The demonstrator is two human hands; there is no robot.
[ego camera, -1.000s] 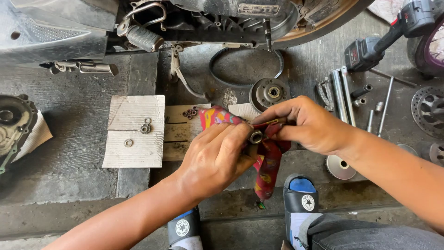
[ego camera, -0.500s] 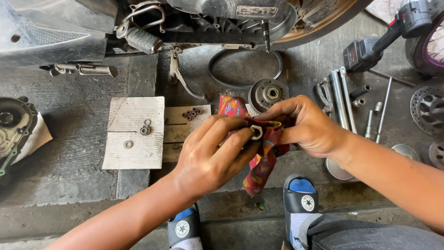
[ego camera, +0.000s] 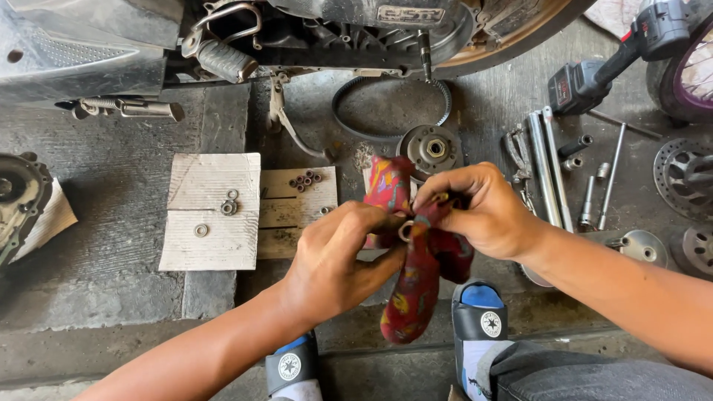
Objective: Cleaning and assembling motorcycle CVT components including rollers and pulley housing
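Note:
My left hand and my right hand meet over the concrete floor, both gripping a red patterned rag. A small metal ring-shaped part sits between my fingertips, half wrapped in the rag. The rag's loose end hangs down toward my sandals. One corner of the cloth sticks up above my left hand.
A round clutch part and a rubber drive belt lie under the motorbike. Washers rest on white cardboard, small rollers on a wooden board. Wrenches and sockets, a power tool and metal discs lie right.
The rag has shifted in my hands: its loose end now hangs straight down, and my fingers have turned the small ring part inside it. Both hands stayed in the same area.

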